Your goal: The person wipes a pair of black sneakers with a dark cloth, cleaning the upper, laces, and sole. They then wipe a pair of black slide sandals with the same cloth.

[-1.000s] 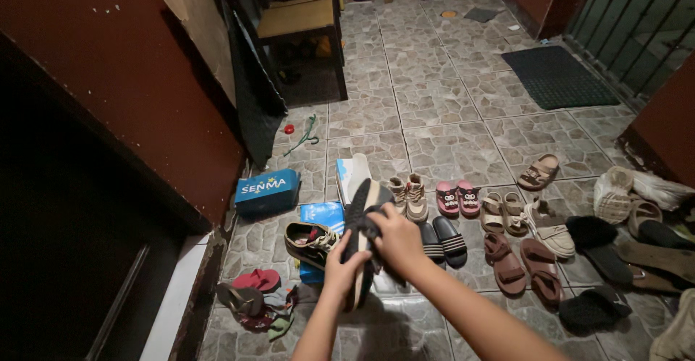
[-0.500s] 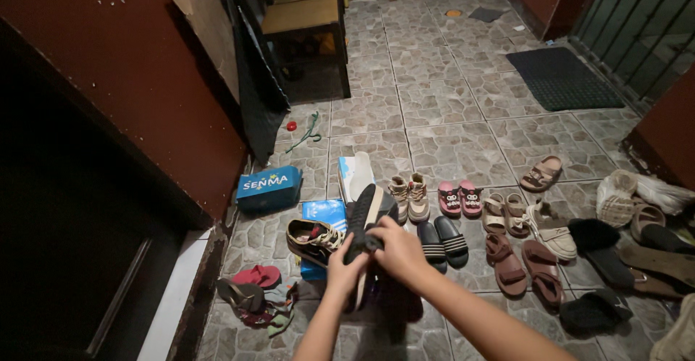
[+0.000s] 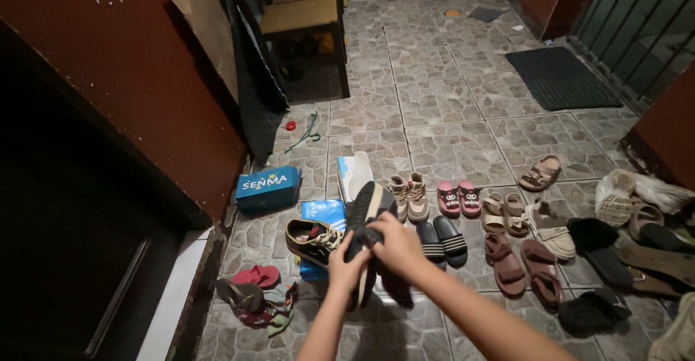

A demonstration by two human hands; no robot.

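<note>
Dark shoe (image 3: 364,216) raised slightly, both hands shifted a little higher on it

Left hand (image 3: 346,268), right hand (image 3: 394,243) were bare; forearms showed no sleeves, gloves, rings, or watch.

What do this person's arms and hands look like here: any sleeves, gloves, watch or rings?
Both forearms are bare with no sleeves in view. The left hand and right hand wear no gloves; no watch, bracelet or ring shows, though the light is dim.
</note>
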